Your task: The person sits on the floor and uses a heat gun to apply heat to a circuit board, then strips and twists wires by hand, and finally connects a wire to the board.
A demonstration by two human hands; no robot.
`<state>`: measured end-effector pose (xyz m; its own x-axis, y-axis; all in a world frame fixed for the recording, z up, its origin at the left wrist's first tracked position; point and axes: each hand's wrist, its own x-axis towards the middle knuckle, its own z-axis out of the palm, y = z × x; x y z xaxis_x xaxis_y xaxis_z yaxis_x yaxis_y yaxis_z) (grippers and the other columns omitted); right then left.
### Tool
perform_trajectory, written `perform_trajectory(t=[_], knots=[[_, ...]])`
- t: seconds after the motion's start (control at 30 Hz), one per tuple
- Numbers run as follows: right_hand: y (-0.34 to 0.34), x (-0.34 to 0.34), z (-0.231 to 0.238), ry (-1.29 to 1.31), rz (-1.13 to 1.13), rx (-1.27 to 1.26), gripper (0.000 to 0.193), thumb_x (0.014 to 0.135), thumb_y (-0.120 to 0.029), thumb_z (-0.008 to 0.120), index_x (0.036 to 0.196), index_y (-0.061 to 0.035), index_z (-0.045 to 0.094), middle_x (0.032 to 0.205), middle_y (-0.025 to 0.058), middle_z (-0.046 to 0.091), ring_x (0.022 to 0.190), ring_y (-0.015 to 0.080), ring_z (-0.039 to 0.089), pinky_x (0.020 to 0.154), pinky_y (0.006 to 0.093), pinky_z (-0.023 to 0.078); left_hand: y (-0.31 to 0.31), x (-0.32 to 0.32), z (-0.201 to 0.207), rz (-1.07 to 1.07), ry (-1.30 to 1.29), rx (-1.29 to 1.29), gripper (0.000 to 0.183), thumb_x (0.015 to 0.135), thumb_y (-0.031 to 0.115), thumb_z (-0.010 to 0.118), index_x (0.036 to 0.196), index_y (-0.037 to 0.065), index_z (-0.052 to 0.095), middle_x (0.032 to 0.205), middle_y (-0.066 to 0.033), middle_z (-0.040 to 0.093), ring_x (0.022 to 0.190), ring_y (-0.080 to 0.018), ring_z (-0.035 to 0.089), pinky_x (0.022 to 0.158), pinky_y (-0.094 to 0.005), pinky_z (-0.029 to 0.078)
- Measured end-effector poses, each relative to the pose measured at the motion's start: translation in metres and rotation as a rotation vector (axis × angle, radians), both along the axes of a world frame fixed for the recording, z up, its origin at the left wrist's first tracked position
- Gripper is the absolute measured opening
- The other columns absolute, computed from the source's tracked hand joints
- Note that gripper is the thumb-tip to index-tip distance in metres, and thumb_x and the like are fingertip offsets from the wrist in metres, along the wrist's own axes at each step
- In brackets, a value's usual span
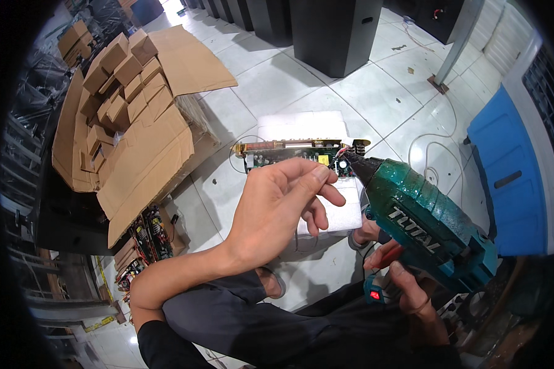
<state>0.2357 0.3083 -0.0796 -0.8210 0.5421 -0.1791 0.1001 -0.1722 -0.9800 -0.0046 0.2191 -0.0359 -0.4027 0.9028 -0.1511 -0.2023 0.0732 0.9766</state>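
Two bare hands, head view. Left hand (280,197): thumb and index drawn together near thin wires (343,152); couldn't tell if pinching them. Right hand (410,289) gripped teal glue gun (421,212). Circuit board (311,151) lay just beyond left hand, on white foam (301,125).

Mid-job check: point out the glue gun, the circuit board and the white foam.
Glue gun (426,206): head view, on its teal body.
Circuit board (295,155): head view, middle of its visible face.
White foam (300,126): head view, bare top beyond the board.
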Motion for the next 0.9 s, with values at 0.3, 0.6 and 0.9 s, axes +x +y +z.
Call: perform_trajectory(t=[0.3, 0.6, 0.9], knots=[[-0.003, -0.003, 0.002, 0.012, -0.063, 0.002, 0.024, 0.093, -0.008, 0.054, 0.114, 0.0009, 0.06, 0.087, 0.0041, 0.062, 0.062, 0.005, 0.049, 0.058, 0.0235, 0.04, 0.0, 0.001, 0.0, -0.006, -0.012, -0.009, 0.03, 0.105, 0.02, 0.048, 0.107, -0.008, 0.059, 0.088, -0.017, 0.069, 0.06, -0.0147, 0.064, 0.054, -0.0256, 0.052], [-0.004, -0.005, -0.005, 0.06, -0.045, 0.069, 0.023, 0.092, -0.005, 0.053, 0.113, 0.0022, 0.06, 0.074, 0.0026, 0.058, 0.057, 0.0047, 0.046, 0.055, 0.0227, 0.038, -0.001, 0.0, -0.001, -0.018, -0.044, -0.008, 0.032, 0.105, 0.023, 0.048, 0.105, -0.007, 0.059, 0.088, -0.0185, 0.07, 0.059, -0.0159, 0.065, 0.054, -0.0266, 0.053], [-0.005, -0.006, -0.008, 0.054, -0.086, 0.083, 0.022, 0.092, -0.006, 0.053, 0.11, 0.0039, 0.061, 0.079, 0.0043, 0.061, 0.057, 0.0055, 0.048, 0.057, 0.0241, 0.04, -0.002, 0.001, 0.0, -0.018, -0.05, -0.016, 0.034, 0.104, 0.025, 0.049, 0.103, -0.007, 0.058, 0.088, -0.0189, 0.07, 0.058, -0.016, 0.065, 0.053, -0.0265, 0.053]])
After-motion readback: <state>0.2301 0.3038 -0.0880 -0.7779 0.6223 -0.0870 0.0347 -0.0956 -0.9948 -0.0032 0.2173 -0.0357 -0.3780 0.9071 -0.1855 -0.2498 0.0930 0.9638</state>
